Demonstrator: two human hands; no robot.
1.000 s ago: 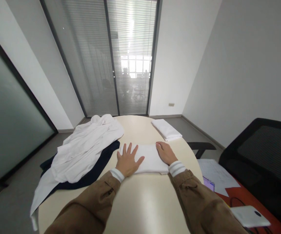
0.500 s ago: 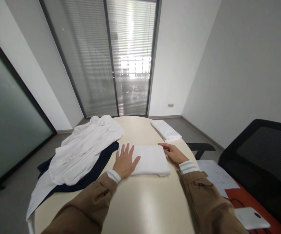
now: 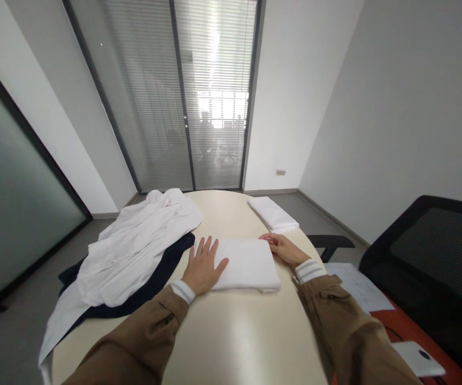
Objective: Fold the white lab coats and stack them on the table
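Note:
A folded white cloth [image 3: 246,264] lies flat in a neat rectangle on the table in front of me. My left hand [image 3: 203,267] rests palm down along its left edge, fingers spread. At the cloth's far right corner, my right hand [image 3: 283,248] has its fingers drawn together, and they seem to pinch the edge there. The exact grip of those fingertips is partly hidden. Farther back to the right is a second folded white cloth [image 3: 273,214], slimmer than the first and touched by neither hand.
The pale round table [image 3: 223,342] carries a loose heap of white fabric [image 3: 138,246] at left, lying over dark navy fabric [image 3: 143,297] and hanging past the edge. On the right, a black mesh chair [image 3: 427,251] stands near papers [image 3: 357,286] and a white device [image 3: 417,359] on an orange surface.
My left hand has slid very slightly left on the cloth. The fingers of my right hand have curled in a little at the far right corner.

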